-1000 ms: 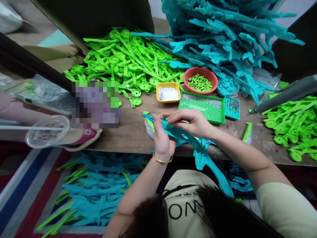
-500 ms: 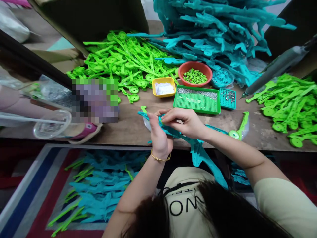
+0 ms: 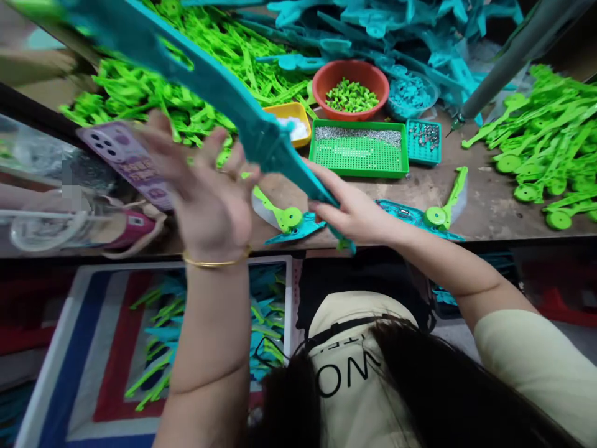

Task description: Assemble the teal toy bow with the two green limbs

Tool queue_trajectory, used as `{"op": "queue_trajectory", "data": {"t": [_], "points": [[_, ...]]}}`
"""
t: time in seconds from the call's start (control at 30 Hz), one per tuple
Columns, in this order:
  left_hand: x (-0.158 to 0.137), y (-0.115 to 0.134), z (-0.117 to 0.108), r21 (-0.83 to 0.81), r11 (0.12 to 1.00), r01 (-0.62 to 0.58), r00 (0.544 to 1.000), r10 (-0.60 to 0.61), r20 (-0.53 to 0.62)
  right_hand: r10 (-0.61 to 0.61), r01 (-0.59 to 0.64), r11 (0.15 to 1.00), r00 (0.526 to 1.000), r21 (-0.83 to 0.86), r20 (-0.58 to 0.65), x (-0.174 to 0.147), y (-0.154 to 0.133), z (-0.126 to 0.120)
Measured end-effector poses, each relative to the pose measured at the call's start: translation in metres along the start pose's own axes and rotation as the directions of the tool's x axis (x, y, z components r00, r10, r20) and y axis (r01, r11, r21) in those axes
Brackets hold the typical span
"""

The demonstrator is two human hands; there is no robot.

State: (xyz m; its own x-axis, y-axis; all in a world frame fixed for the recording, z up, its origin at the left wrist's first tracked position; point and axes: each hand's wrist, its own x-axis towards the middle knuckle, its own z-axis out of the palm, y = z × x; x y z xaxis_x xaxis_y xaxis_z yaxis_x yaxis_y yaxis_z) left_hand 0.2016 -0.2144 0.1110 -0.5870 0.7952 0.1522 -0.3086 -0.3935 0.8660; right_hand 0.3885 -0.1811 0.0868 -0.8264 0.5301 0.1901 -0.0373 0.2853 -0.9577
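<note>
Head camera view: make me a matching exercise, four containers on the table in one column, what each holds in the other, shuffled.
1. red bowl
2. yellow tray
3. green tray
4. small teal tray

a. white bits
b. a strip of tiny silver pieces along the far edge
c. small green pieces
d. loose metal parts

Pairs: 1-c, 2-a, 3-b, 4-d
</note>
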Motion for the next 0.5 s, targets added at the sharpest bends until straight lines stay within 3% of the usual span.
{"op": "queue_trajectory", "data": {"t": [0.07,0.1,0.13,0.2,0.27,0.3,0.37,0.4,0.43,0.47,0.5], "points": [[-0.003,-0.007,0.008,0.132,0.988,-0.075,0.989,0.057,0.136,-0.126,0.121,0.970,0.992,-0.212,-0.010,0.013,-0.013,-0.001],[-0.003,-0.006,0.009,0.203,0.977,-0.069,0.982,0.031,0.185,-0.179,0.174,0.936,0.984,-0.305,0.011,0.017,-0.019,-0.006],[-0.004,-0.002,0.007,0.266,0.963,-0.030,0.976,-0.029,0.215,-0.221,0.210,0.892,0.975,-0.400,0.018,0.019,-0.024,-0.013],[-0.006,0.009,0.001,0.338,0.927,0.161,0.935,-0.252,0.248,-0.305,0.223,0.761,0.952,-0.609,-0.032,0.020,-0.029,-0.032],[-0.011,0.019,-0.006,0.376,0.827,0.418,0.795,-0.533,0.290,-0.378,0.225,0.552,0.926,-0.803,-0.001,0.019,-0.026,-0.050],[-0.014,0.022,-0.009,0.410,0.749,0.521,0.682,-0.654,0.327,-0.380,0.245,0.440,0.922,-0.864,0.068,0.017,-0.023,-0.058],[-0.020,0.025,-0.012,0.500,0.619,0.606,0.453,-0.785,0.422,-0.298,0.281,0.294,0.935,-0.913,0.192,0.012,-0.015,-0.071],[-0.022,0.025,-0.014,0.533,0.602,0.595,0.392,-0.795,0.462,-0.231,0.265,0.269,0.951,-0.926,0.205,0.006,-0.011,-0.078],[-0.022,0.023,-0.017,0.546,0.625,0.558,0.398,-0.779,0.485,-0.172,0.210,0.261,0.971,-0.942,0.169,-0.001,-0.009,-0.085],[-0.019,0.020,-0.021,0.546,0.688,0.478,0.496,-0.725,0.479,-0.125,0.116,0.265,0.989,-0.957,0.085,-0.012,-0.008,-0.094],[-0.016,0.016,-0.027,0.546,0.745,0.383,0.623,-0.645,0.444,-0.092,-0.007,0.261,0.995,-0.965,-0.032,-0.025,-0.007,-0.104]]}}
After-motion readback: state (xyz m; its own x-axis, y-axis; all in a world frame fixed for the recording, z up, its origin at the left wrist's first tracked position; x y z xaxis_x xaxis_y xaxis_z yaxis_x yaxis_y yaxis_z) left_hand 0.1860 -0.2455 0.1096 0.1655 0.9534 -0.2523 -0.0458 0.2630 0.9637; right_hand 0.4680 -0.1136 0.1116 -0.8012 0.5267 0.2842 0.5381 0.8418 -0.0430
